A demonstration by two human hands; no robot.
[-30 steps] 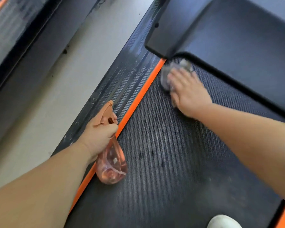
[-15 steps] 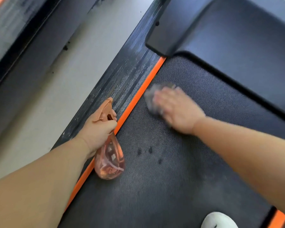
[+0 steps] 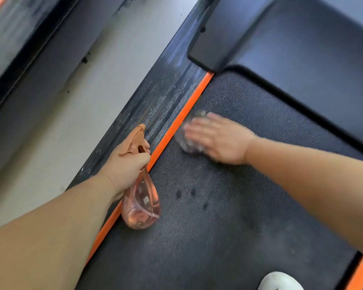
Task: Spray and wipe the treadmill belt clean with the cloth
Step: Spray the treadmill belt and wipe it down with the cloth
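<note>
Belt [image 3: 228, 237] w/ dark spots [image 3: 193, 192] | L hand [image 3: 128, 166] grips spray bottle [image 3: 140, 208] | R hand [image 3: 220, 139] flat on cloth [image 3: 189, 143] (blurred) | shoe [image 3: 279, 281] bottom edge

A white shoe [image 3: 280, 281] shows at the bottom edge; pale floor [image 3: 71, 114] lies left.

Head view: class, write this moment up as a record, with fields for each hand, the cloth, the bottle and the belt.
left hand: grips the bottle at its neck, above the orange strip
bottle: clear pink, liquid inside, base hanging down
right hand: flat on the cloth, motion-blurred
cloth: grey, on the belt beside the strip
belt: dark, textured, three dark spots near the bottle
shoe: white, at the bottom edge
</note>
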